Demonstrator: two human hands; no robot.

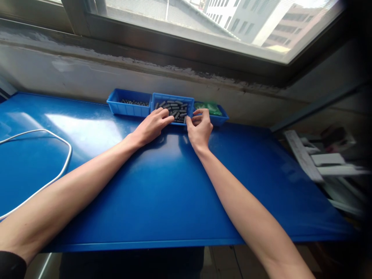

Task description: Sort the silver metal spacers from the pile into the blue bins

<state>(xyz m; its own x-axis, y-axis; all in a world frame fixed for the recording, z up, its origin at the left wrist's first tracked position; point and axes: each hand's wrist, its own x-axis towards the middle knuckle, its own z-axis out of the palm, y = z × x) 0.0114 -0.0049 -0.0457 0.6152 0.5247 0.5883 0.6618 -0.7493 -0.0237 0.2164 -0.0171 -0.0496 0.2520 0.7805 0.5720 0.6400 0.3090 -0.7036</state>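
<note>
Three blue bins stand in a row at the back of the blue table. The middle bin (190,101) holds many small grey cylindrical parts (174,105). My left hand (154,124) rests at its front left edge, fingers curled together over the rim; whatever they hold is hidden. At the front right corner of the same bin, my right hand (200,128) has its thumb and fingers bent toward each other, and anything between them is too small to make out. The left bin (129,108) contains small metal pieces (135,102). Green plastic bags (209,107) lie in the right bin (222,116).
A white cable (69,151) loops across the left of the blue table (174,193) and passes under my left forearm. Behind the bins run a wall and a window frame (174,50). White and grey items (328,159) stand beyond the table's right edge.
</note>
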